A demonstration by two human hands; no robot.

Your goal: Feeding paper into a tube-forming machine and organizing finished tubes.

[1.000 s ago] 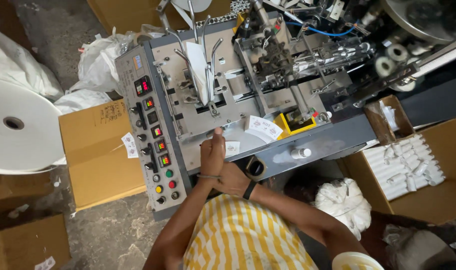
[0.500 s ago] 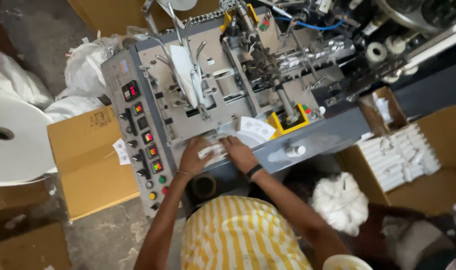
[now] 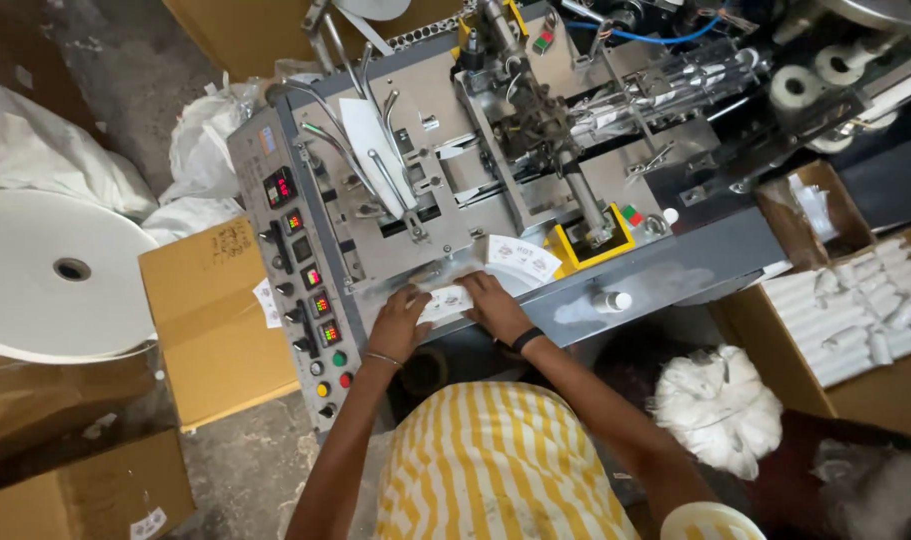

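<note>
On the machine ledge point(image 3: 675, 265), both hands point(image 3: 450, 310) (close together) hold white packets point(image 3: 447, 300).

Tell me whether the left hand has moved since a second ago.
Yes. The left hand dropped from the machine's grey plate to its front edge, beside the right hand on the white packets.

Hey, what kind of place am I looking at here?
Probably a small packaging workshop: a grey packing machine with a button panel, a big white paper roll, and a cardboard box of white packets.

Control panel point(image 3: 300, 280) blocks left; bare ledge point(image 3: 675, 275) lies open right of the hands point(image 3: 445, 310).
</note>
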